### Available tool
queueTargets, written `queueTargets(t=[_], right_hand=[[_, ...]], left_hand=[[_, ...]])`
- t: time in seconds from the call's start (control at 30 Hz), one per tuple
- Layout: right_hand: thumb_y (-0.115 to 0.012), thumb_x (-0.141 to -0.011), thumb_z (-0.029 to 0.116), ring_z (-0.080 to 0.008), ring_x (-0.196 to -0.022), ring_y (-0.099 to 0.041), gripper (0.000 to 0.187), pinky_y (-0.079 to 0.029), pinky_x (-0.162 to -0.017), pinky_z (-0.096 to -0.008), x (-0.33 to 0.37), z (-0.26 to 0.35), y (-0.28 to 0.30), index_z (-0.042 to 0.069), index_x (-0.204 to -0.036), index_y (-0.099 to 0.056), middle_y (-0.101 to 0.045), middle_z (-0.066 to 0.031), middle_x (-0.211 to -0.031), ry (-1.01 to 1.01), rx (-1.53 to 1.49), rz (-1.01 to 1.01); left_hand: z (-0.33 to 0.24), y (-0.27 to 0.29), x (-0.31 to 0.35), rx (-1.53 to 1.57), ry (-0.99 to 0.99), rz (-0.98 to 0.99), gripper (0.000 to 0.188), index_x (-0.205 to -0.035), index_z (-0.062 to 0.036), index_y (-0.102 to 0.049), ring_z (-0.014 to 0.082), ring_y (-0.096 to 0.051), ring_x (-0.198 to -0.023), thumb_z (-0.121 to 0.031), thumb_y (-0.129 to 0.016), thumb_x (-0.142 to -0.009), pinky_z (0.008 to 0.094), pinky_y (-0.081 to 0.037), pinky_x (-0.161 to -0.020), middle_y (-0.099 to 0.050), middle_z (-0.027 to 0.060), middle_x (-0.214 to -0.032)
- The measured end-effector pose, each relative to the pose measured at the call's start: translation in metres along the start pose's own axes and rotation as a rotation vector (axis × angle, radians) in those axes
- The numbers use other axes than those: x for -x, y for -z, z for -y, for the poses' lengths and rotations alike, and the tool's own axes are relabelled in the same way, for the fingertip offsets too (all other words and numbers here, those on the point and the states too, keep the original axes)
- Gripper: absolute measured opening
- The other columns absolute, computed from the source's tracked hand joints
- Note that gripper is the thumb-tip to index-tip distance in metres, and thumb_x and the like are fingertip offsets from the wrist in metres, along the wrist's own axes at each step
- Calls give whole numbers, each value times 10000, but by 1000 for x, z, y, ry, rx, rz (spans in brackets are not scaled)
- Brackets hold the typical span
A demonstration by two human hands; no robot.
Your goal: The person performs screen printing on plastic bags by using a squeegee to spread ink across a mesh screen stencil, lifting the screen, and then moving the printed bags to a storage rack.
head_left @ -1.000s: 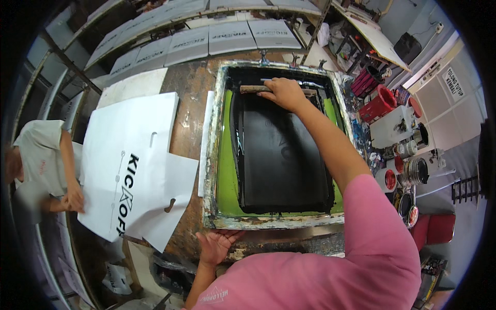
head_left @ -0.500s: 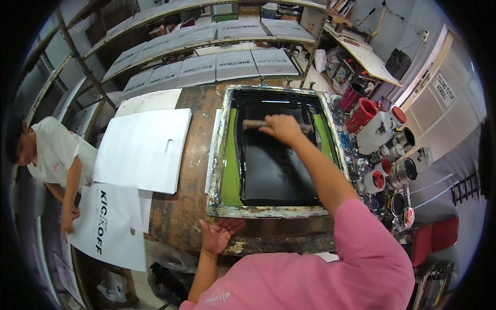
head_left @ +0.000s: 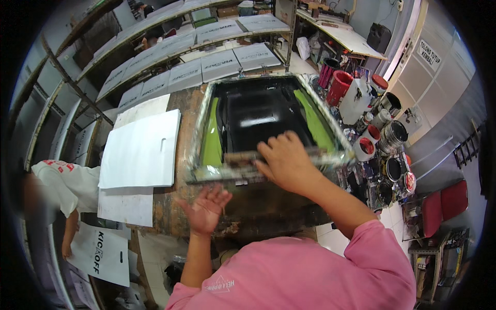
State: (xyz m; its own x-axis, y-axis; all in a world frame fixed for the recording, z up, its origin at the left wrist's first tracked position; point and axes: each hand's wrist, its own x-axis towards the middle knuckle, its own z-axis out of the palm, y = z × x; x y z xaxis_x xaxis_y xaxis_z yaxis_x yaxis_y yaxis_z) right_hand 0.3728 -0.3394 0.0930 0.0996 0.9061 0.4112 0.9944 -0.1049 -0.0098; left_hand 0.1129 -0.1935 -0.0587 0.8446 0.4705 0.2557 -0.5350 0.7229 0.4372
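Fingers of my right hand (head_left: 287, 160) wrap a wooden-handled squeegee (head_left: 240, 158) at the near end of a screen-printing frame (head_left: 199, 134). Wet black ink (head_left: 258, 111) covers the middle of the mesh, with green strips (head_left: 211, 137) along both sides. The frame's near edge looks raised off the worktable (head_left: 178, 206), its far edge lower. Just below that near edge is my left hand (head_left: 205, 211), palm up, fingers spread, holding nothing; I cannot tell if its fingertips touch the frame.
Left of the frame lies a stack of white bags (head_left: 139, 150). A co-worker (head_left: 67, 188) at the far left holds a printed white bag (head_left: 111, 253). Ink tubs and cans (head_left: 367, 144) crowd the right side. Racks of printed bags (head_left: 186, 75) stand behind.
My right hand has drawn the squeegee from the far part to the near end. The frame's near edge has come up. My view has shifted, and the co-worker's bag is lower.
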Motion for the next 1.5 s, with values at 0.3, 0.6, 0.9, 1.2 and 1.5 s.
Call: queueTargets(t=[0.3,0.6,0.9,1.2,1.5], right_hand=[[-651,-948,393,-324,-812,-663,326,-422,-858,-491,-108,-29,61,74,-883,-664,-664,-116,-794,-30,102,-437],[-610,-956,410,-360,-807,-685,404,-432,-839,-476,-155,-50,87,24,-879,-703,-690,-164,-787,-50,124,-452],[-535,-965,410,-351,-733,-656,455,-454,-851,-467,-173,-49,125,13,-833,-715,-687,-169,-736,-113,3,-288],[-603,-956,389,-428,-746,-648,399,-463,-760,-491,-184,-60,110,15,-853,-694,-665,-209,-749,8,99,-475],[-577,-963,368,-446,-767,-629,406,-450,-768,-497,-175,-63,100,-10,-854,-675,-670,-237,-809,-26,46,-445]], left_hand=[[-21,-42,-92,-1559,-31,-147,992,-1704,-108,-283,467,-254,-1601,-779,-459,-995,678,-207,-1257,-310,234,-1729],[44,22,-49,-2643,279,-314,1202,-1685,-34,-288,436,-80,-1649,-925,-416,-888,799,108,-1190,-198,255,-1759],[21,-29,-132,-2071,-250,-389,635,-1431,73,-612,426,-581,-1380,-372,-743,-997,577,-358,-1223,-633,277,-1449],[-28,-36,-133,-1524,-375,-863,453,-1467,5,-639,121,-650,-905,-88,-660,-1024,281,-533,-786,-764,112,-1139],[-230,90,-19,-1763,-478,-1077,511,-1397,-13,-710,71,-456,-645,-21,-652,-890,265,-401,-580,-562,-10,-786]])
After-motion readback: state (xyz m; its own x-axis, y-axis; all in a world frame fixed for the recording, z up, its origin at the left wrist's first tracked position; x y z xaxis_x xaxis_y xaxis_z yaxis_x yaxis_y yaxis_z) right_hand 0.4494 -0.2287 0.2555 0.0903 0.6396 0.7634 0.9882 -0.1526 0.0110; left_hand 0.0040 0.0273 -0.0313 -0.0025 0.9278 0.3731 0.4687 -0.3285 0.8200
